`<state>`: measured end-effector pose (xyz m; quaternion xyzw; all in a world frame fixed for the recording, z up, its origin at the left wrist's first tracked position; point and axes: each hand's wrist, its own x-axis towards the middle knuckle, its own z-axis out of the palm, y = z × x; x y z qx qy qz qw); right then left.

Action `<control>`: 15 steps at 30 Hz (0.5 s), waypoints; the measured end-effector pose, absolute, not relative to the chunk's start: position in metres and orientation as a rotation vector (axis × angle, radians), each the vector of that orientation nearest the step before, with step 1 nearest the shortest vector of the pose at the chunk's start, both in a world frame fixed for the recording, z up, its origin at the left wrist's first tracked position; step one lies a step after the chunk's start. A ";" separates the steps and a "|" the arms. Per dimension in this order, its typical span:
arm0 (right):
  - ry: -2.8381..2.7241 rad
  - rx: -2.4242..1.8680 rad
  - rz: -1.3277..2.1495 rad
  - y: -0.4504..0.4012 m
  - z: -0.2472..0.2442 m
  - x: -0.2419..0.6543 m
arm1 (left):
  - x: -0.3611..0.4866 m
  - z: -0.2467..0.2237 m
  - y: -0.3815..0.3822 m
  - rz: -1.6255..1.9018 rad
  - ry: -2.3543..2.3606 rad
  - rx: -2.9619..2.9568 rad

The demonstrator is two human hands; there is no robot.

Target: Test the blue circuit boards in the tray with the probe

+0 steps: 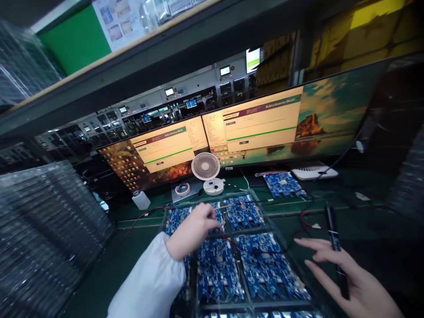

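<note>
My left hand [195, 227], in a white sleeve, reaches over the tray with bent fingers pinched on a thin red-and-black wire [224, 235]. This wire runs down toward the middle divider. Under and around that hand lie several blue circuit boards [218, 267], each in a compartment of a clear plastic tray [250, 304]. At the right, beside the tray, my right hand [351, 278] holds a black pen [334, 238] between its fingers. The thumb and forefinger stretch toward the tray and touch nothing. Another dark cable [268, 251] crosses the board at the right.
Two monitors [265, 123] stand behind the tray, with a small white fan [206, 167] in front. A white bottle [141, 200], a tape roll [182, 189], a loose blue board [284, 184] and a white device [314, 170] rest along the back. Stacked trays [49, 229] rise at left.
</note>
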<state>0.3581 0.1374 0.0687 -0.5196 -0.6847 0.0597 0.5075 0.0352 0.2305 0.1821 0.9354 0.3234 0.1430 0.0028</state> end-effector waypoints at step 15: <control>-2.272 -0.871 -0.096 0.128 0.044 0.338 | 0.063 0.080 0.374 0.925 1.291 1.847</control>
